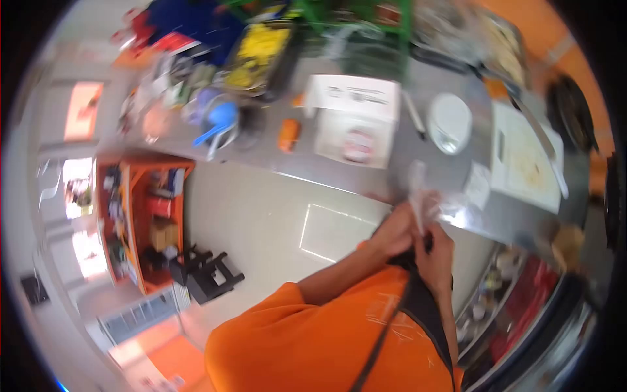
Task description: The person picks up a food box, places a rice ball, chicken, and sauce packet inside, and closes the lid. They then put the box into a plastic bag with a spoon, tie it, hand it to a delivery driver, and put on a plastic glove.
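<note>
My left hand (397, 230) and my right hand (435, 251) are close together in front of my orange shirt, at the edge of the metal table (294, 166). Between them is a thin clear plastic piece (418, 186), perhaps a bag, blurred by motion. The fingers of both hands are closed on it. Beyond my hands, a white box (356, 124) with its lid raised lies on the table. A round white lid or dish (449, 123) is to its right.
A white cutting board (526, 160) with a knife (535, 127) lies at the right. A tray of yellow pieces (260, 55), an orange object (289, 134) and a blue scoop (221, 117) stand left. An orange shelf (134, 222) and black stool (208, 274) are beyond the table.
</note>
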`<action>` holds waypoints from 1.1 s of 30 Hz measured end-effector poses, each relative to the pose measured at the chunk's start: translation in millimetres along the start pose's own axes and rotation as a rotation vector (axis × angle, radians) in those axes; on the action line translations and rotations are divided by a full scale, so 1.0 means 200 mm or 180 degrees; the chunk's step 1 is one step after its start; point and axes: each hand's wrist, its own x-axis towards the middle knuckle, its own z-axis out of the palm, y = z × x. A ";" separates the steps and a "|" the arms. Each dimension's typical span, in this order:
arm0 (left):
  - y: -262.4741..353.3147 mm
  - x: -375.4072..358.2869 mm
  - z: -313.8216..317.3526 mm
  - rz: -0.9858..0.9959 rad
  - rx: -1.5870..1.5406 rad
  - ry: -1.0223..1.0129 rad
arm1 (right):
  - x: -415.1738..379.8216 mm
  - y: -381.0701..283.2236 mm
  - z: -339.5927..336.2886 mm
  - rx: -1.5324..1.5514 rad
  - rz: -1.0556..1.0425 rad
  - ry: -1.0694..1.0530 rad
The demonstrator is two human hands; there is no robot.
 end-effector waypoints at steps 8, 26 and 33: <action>0.06 -0.03 0.00 0.0008 0.0050 -0.0437 | 0.00 -0.10 -0.02 -0.0175 -0.0425 -0.0182; 0.07 -0.19 0.07 0.0448 0.0353 0.0429 | -0.09 -0.04 0.00 0.0342 0.0254 -0.0704; 0.03 -0.25 -0.05 0.0216 -0.0105 0.0029 | -0.14 -0.03 0.04 0.0935 0.0199 -0.0548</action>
